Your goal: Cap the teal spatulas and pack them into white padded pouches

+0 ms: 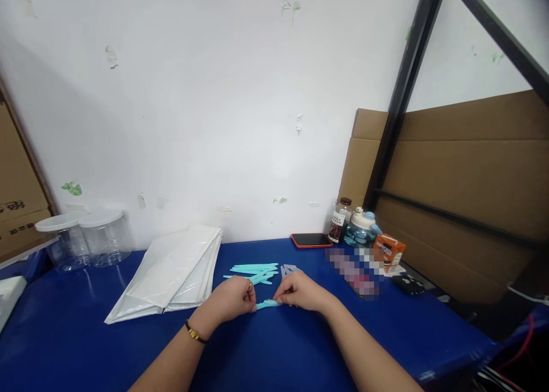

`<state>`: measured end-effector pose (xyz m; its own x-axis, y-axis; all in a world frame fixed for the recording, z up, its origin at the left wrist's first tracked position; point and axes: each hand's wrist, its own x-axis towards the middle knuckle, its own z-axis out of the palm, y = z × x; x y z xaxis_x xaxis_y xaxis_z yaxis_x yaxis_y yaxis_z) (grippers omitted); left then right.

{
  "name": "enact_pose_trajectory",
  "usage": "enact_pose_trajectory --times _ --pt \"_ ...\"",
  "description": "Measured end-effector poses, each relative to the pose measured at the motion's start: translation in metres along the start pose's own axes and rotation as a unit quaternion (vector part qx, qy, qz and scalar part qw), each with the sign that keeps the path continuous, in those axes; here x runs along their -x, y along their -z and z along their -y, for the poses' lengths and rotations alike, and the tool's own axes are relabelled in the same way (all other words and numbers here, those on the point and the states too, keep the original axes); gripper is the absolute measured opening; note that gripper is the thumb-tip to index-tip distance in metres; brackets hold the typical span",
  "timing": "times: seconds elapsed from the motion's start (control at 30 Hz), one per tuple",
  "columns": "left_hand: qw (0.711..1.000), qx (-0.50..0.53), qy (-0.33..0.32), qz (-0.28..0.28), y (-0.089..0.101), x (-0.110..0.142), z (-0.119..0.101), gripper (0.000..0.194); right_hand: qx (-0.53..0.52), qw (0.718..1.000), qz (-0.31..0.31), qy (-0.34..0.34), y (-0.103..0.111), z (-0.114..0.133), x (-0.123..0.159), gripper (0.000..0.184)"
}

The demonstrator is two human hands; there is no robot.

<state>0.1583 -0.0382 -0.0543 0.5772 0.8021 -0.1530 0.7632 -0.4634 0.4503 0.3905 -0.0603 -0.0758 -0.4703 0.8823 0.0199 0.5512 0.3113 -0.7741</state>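
A slim turquoise stick (268, 304), which looks like an eyebrow razor, lies level between my two hands, low over the blue table. My left hand (234, 301) pinches its left end between thumb and fingertips. At the right end, my right hand (300, 292) is closed in a pinch too; its fingertips partly cover that end. Just beyond, a loose pile of similar turquoise sticks (256, 273) lies crisscrossed on the table. Several small translucent pieces (288, 269), like covers, rest behind my right hand.
White plastic mailers (171, 272) are stacked on the blue table (274, 357) at left, beside two clear lidded jars (105, 240). Toward the back right stand an orange-edged phone (311, 240), a brown-capped bottle (340, 220), a blue water bottle (360, 232) and an orange box (389, 251).
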Motion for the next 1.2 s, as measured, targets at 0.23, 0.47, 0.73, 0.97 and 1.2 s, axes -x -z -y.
enact_pose_trajectory --times 0.23,0.47,0.73,0.97,1.2 --pt "0.999 0.042 -0.02 0.029 -0.01 -0.004 -0.006 0.014 -0.009 0.999 0.031 0.001 -0.002 0.011 0.002 0.019" --pt "0.987 -0.027 0.016 -0.155 0.001 -0.007 0.008 0.021 0.108 0.965 -0.236 -0.03 0.044 -0.011 0.019 0.018" --pt "0.987 -0.066 0.026 -0.145 0.002 -0.01 0.017 0.013 0.159 0.976 -0.14 -0.048 0.044 -0.027 0.021 0.013" --pt "0.991 -0.043 -0.013 -0.128 0.012 -0.003 0.008 0.02 0.117 0.99 -0.062 -0.045 0.038 -0.019 0.02 0.015" --pt "0.998 -0.021 -0.025 -0.048 0.005 -0.003 0.005 0.015 0.104 0.993 -0.043 -0.022 0.027 -0.012 0.013 0.013"
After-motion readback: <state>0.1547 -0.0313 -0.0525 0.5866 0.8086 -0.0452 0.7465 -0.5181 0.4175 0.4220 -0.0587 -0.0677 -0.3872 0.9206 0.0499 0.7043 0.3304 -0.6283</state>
